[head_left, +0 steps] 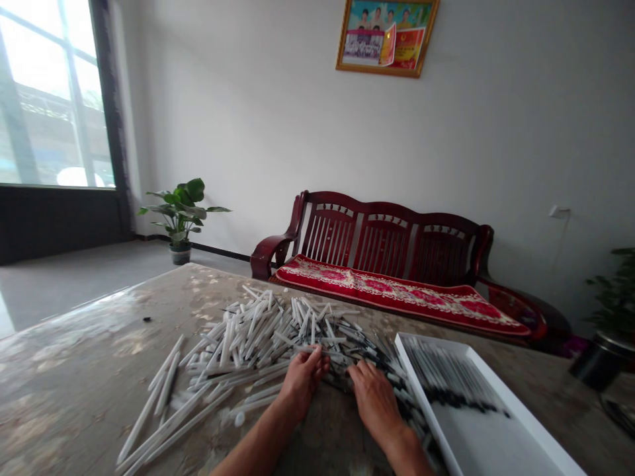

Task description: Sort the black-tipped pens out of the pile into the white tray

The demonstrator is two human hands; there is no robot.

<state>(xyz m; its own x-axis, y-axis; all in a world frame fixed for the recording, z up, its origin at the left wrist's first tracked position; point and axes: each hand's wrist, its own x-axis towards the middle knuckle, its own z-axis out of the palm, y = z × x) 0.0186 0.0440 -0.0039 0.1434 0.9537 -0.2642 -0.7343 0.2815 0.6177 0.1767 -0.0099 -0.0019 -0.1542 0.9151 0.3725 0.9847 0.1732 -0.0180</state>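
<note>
Dozens of white pen barrels (248, 337) lie heaped mid-worktop (74, 390), our left hand (301, 387) loosely curled on them, our right hand (376, 403) spread on dark-tipped pens (370, 357) nearby; can't tell if either grips. White tray (479, 449) of lined-up pens (449, 380) sits just R of heap.

Loose heap of white pens (253, 337)
</note>
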